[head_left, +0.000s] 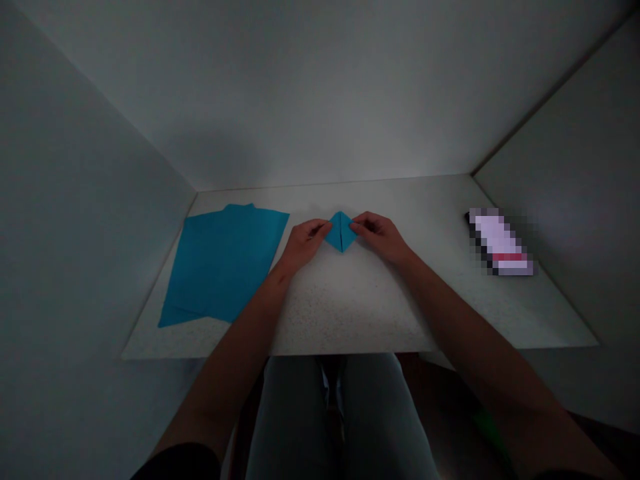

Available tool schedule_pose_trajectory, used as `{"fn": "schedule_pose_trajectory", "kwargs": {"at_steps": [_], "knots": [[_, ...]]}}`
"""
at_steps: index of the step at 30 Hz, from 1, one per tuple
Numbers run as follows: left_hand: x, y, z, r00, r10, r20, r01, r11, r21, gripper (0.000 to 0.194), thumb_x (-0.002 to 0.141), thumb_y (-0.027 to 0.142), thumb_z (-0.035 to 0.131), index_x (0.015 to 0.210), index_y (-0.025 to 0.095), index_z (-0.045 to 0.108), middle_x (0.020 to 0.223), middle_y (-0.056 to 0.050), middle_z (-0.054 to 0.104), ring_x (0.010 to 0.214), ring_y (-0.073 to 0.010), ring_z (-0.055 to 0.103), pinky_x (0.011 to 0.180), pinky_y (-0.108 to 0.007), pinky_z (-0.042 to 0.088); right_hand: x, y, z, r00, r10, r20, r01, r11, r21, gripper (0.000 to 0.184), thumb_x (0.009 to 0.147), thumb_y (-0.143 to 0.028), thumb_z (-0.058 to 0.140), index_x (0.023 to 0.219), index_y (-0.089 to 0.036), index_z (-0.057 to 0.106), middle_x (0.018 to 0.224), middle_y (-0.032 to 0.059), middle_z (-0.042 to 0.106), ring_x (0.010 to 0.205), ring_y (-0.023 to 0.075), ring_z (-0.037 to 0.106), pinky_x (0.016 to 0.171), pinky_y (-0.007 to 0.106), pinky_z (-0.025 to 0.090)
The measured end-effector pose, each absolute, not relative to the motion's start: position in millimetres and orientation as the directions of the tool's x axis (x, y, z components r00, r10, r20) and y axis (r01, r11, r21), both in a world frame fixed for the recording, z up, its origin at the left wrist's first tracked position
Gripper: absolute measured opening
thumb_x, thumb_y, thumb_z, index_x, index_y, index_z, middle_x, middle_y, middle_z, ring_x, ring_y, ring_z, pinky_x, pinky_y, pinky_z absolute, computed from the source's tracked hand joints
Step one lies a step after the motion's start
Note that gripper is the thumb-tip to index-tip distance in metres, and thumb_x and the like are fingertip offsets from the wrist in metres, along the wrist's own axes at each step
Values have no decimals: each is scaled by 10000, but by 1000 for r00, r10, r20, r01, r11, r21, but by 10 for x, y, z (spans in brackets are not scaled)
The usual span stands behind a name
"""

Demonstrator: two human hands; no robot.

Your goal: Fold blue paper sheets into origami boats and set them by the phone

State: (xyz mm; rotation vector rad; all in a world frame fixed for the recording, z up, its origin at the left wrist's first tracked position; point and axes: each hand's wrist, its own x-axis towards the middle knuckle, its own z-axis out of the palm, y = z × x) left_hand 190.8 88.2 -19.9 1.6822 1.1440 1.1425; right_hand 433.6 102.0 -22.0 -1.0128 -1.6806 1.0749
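Observation:
A small folded piece of blue paper (341, 231), diamond-shaped with a centre crease, lies on the white speckled table (360, 307). My left hand (304, 241) pinches its left corner with curled fingers. My right hand (380, 235) pinches its right corner the same way. Both forearms reach in from the near edge.
A stack of flat blue paper sheets (225, 263) lies on the left part of the table. A blurred flat object (500, 241) rests at the far right. White walls enclose the table on the left, back and right. My legs show below the near edge.

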Motion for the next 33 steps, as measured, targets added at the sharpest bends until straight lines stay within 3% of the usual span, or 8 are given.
{"fn": "schedule_pose_trajectory", "kwargs": {"at_steps": [7, 11, 15, 19, 22, 26, 28, 33], "knots": [[1879, 894, -167, 51, 960, 275, 240, -279, 930, 396, 983, 618, 677, 953, 229, 744, 943, -55, 786, 903, -198, 742, 829, -325, 603, 4365, 1050, -199, -184, 945, 270, 154, 299, -942, 454, 900, -711, 783, 952, -269, 690, 720, -15, 615, 652, 150, 581, 576, 290, 495], [1847, 1000, -267, -96, 962, 254, 196, -232, 953, 490, 999, 715, 595, 905, 235, 582, 822, -20, 702, 847, -183, 738, 810, -324, 609, 4413, 1124, -195, -103, 963, 250, 40, 256, -966, 548, 890, -796, 732, 1048, -297, 569, 844, -12, 683, 702, 157, 694, 572, 270, 538], [1844, 1102, -354, -112, 964, 241, 46, -237, 970, 552, 976, 788, 565, 925, 246, 474, 816, -7, 663, 830, -175, 743, 840, -365, 642, 4415, 1155, -205, -94, 972, 215, -26, 214, -977, 611, 872, -840, 706, 1075, -319, 461, 936, -15, 723, 827, 189, 782, 624, 272, 590], [1869, 1067, -293, -49, 976, 212, -16, -213, 977, 545, 910, 756, 698, 1033, 242, 563, 914, -39, 728, 872, -189, 755, 840, -373, 653, 4380, 1124, -198, -105, 974, 201, -66, 194, -979, 619, 861, -816, 740, 1054, -311, 439, 945, -9, 743, 861, 200, 792, 647, 284, 610], [1880, 948, -165, 9, 978, 206, 56, -207, 977, 534, 850, 645, 832, 1144, 232, 663, 1011, -58, 773, 924, -215, 756, 843, -380, 650, 4346, 1091, -205, -133, 969, 206, -46, 202, -978, 629, 812, -767, 824, 1057, -306, 473, 863, -26, 719, 748, 173, 746, 610, 277, 591], [1859, 831, -67, 25, 983, 180, 187, -182, 965, 325, 886, 531, 839, 984, 235, 749, 913, -28, 762, 897, -226, 740, 790, -361, 630, 4311, 1070, -229, -143, 961, 235, -16, 235, -972, 687, 686, -662, 968, 1066, -308, 520, 719, -85, 594, 562, 123, 573, 516, 266, 507], [1845, 846, -97, -11, 987, 161, 201, -156, 967, 332, 913, 552, 813, 888, 230, 734, 817, -16, 724, 842, -223, 727, 723, -345, 610, 4313, 1072, -219, -131, 958, 254, 6, 257, -966, 636, 703, -663, 957, 1013, -300, 536, 694, -82, 551, 545, 121, 523, 497, 274, 477], [1811, 1010, -257, -187, 981, 48, 105, -28, 994, 575, 938, 768, 676, 796, 211, 669, 621, -14, 618, 686, -212, 700, 593, -321, 558, 4360, 1067, -136, -114, 956, 272, 39, 278, -960, 578, 780, -704, 890, 821, -280, 499, 653, -56, 525, 571, 143, 537, 533, 302, 496]]}}
